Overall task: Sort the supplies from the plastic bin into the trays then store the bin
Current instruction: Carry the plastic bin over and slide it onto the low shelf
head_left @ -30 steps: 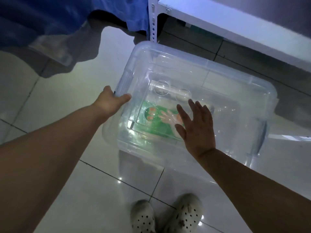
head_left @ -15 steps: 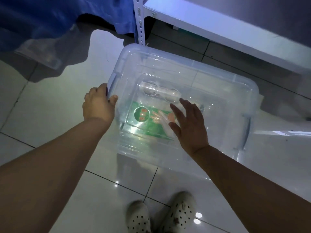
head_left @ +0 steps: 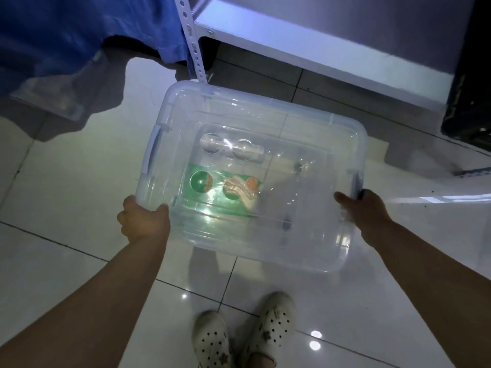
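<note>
A clear plastic bin [head_left: 305, 123] with its lid on is held above the tiled floor in the middle of the head view. My left hand [head_left: 144, 221] grips its near left corner. My right hand [head_left: 364, 211] grips the right side by the latch handle. Through the lid I see a green packet [head_left: 210, 205] with a printed picture lying on the bottom.
A white metal shelf [head_left: 305, 41] with a perforated upright post [head_left: 192, 41] runs behind the bin. Blue cloth [head_left: 66, 33] hangs at the upper left. A dark object [head_left: 470, 83] stands at the right edge. My feet in white clogs [head_left: 241, 335] stand below the bin.
My right hand has left the lid's top and gone to the bin's right side. My left hand slid from the left handle down to the near corner.
</note>
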Tool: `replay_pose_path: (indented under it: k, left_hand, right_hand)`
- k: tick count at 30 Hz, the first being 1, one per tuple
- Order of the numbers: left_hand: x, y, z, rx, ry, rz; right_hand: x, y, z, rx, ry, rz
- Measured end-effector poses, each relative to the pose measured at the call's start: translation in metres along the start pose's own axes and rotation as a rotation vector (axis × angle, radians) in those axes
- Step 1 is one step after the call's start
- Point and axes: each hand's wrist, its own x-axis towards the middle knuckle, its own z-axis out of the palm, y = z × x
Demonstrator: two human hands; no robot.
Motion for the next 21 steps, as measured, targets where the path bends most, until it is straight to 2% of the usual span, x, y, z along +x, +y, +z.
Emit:
replay_pose_path:
  k: [2,5,13,21]
  left_hand:
    - [0.005,0.005,-0.009,-0.028,0.002,-0.039]
    - [0.003,0.016,-0.033,-0.009,0.034,0.035]
    - [-0.059,0.052,-0.103,-0.001,-0.019,0.091]
    - [-0.13,0.165,-0.179,-0.063,-0.042,0.341]
  right_hand:
    - [-0.005,-0.001,-0.011,0.029,-0.088,0.032]
    - [-0.019,0.002,-0.034,0.09,-0.158,0.08]
    - [-0.09,-0.01,-0.117,0.237,-0.168,0.263]
    - [-0.162,-0.061,-0.223,0.372,-0.176,0.217]
